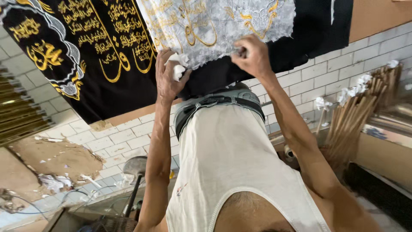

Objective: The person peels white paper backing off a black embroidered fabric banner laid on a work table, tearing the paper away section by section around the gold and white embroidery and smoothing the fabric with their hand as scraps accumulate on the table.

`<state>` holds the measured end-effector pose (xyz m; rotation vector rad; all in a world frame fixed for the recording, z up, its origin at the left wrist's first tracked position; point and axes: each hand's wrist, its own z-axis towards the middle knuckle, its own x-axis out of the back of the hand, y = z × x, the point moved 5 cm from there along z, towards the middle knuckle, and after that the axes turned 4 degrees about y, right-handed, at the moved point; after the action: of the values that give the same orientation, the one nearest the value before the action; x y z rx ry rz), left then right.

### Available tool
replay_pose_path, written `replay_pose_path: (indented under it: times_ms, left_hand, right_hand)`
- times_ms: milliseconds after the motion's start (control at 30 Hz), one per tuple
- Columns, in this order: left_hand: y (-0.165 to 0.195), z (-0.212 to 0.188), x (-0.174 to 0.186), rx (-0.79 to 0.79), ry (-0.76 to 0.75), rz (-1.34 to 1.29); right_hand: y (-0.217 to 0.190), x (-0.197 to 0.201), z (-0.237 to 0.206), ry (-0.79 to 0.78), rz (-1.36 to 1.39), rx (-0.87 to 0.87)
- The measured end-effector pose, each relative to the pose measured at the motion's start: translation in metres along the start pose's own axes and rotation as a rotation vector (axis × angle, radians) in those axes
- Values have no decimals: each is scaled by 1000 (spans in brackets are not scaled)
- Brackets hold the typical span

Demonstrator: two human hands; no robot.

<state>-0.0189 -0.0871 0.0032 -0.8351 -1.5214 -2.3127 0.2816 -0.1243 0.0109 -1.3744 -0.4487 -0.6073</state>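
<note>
Black embroidered cloth (86, 56) with grey-white backing paper (223, 25): right hand (253, 53) fingers pinch the paper's torn lower edge, left hand (169, 75) just beside clutches paper scraps (178, 66) (fingers closed around them).

Both bare arms reach forward from the shoulders, stretched almost straight and converging slightly toward the top of the view. The left hand (169, 75) is seen from its back, wrist straight, with the fingers (162, 58) extended and held close together while the thumb curls inward across the palm side, pinching. The right hand (253, 53) sits a little farther out and to the right, well apart from the left; its knuckles face the camera and its fingers (242, 50) are bent into a tight pinch. The right forearm angles inward, its elbow slightly bent.
</note>
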Motion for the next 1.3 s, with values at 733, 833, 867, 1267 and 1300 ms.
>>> replay_pose_path:
  times_ms: [733,833,867,1267,1300]
  left_hand:
    - [-23,-5,-1,78,42,-227]
    - [-29,-9,8,175,104,-356]
    - [-29,-11,12,176,121,-360]
    - [-41,-18,-10,229,169,-139]
    - [-40,-18,-12,208,158,-90]
  right_hand:
    - [30,56,14,141,-275,56]
    - [-15,0,15,3,-185,159]
    - [-32,-21,17,-58,-135,206]
    - [-72,-152,27,-217,-600,247]
    - [-68,-154,28,-217,-612,250]
